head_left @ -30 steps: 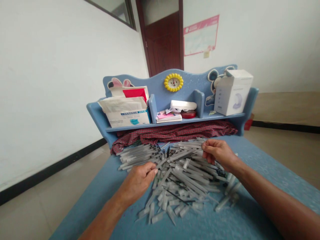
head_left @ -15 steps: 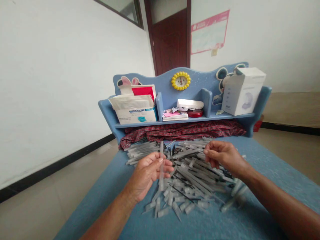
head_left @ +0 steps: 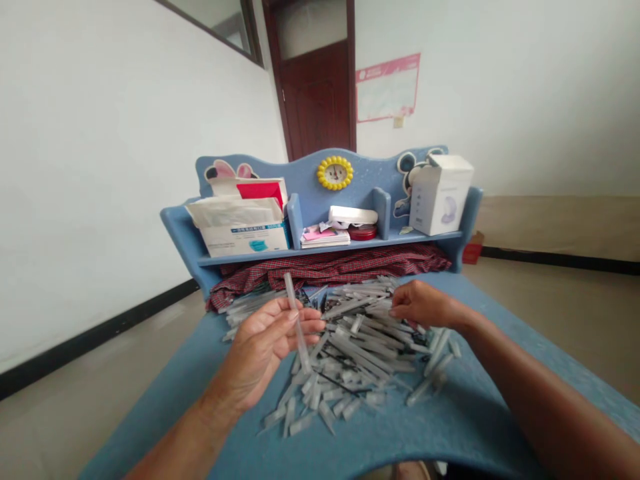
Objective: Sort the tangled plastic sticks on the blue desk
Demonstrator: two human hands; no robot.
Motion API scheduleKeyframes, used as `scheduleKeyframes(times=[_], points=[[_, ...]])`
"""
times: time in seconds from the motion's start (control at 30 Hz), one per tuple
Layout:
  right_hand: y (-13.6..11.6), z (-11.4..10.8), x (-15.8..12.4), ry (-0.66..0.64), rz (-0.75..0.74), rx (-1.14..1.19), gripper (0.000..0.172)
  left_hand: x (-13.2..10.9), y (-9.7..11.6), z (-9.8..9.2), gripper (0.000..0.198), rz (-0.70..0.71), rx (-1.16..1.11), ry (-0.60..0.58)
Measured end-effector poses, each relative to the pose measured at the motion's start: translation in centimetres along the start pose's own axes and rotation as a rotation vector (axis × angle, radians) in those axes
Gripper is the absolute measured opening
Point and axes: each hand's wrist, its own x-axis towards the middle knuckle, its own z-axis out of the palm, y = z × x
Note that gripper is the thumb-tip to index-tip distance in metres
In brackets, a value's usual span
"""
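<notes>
And here we are at the table (head_left: pixel 280 460), with the left hand (head_left: pixel 267 343) in front of us, palm partly turned up, thumb pressing a clear tube (head_left: pixel 291 291) against the fingers! We see that tube held up over the near left side of the heap, tilted, its top leaning left and its lower end slanting down to the right. The other fingers spread out behind it.

Across to the right hand (head_left: pixel 423 303): knuckles up, fingers curled, right at the far right side of the tubes (head_left: pixel 365 353). Whether it grips one we cannot tell; the fingertips are lost to us among the pieces.

What a heap we have! Long tubes lie crisscrossed in the middle, short pieces (head_left: pixel 300 425) fan out at the near edge, and a thin black rod (head_left: pixel 345 385) cuts across them. Beyond the left hand we spot more tubes lying side by side, and a few loose ones sit near the right forearm.

Behind it all, a checked cloth (head_left: pixel 320 268) is bunched beneath the blue shelf (head_left: pixel 295 255). Up there we get a mask box (head_left: pixel 240 241) on the left, papers (head_left: pixel 325 239) and a red tin (head_left: pixel 363 233) in the middle, a white box (head_left: pixel 435 203) on the right, and above, a yellow-rimmed dial (head_left: pixel 335 173).
</notes>
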Motion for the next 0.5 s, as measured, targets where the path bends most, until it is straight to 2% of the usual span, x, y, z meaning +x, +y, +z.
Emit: scheduleKeyframes(times=[0.1,0.2,0.4,0.5], points=[[1.1,-1.5,-0.2,-0.084,0.074,-0.102,0.017,0.0,0.9,0.6,0.015,0.025,0.031,0.010],[1.6,-1.6,-0.3,-0.134,0.114,-0.098,0.017,-0.2,1.5,1.5,0.016,0.046,0.033,0.006],[2.6,-1.5,-0.1,-0.141,0.138,-0.066,0.018,-0.9,1.5,3.6,0.014,0.062,0.003,-0.025],[2.0,-2.0,-0.4,-0.104,0.102,-0.040,0.021,-1.1,1.1,4.6,0.014,0.083,-0.047,0.001]])
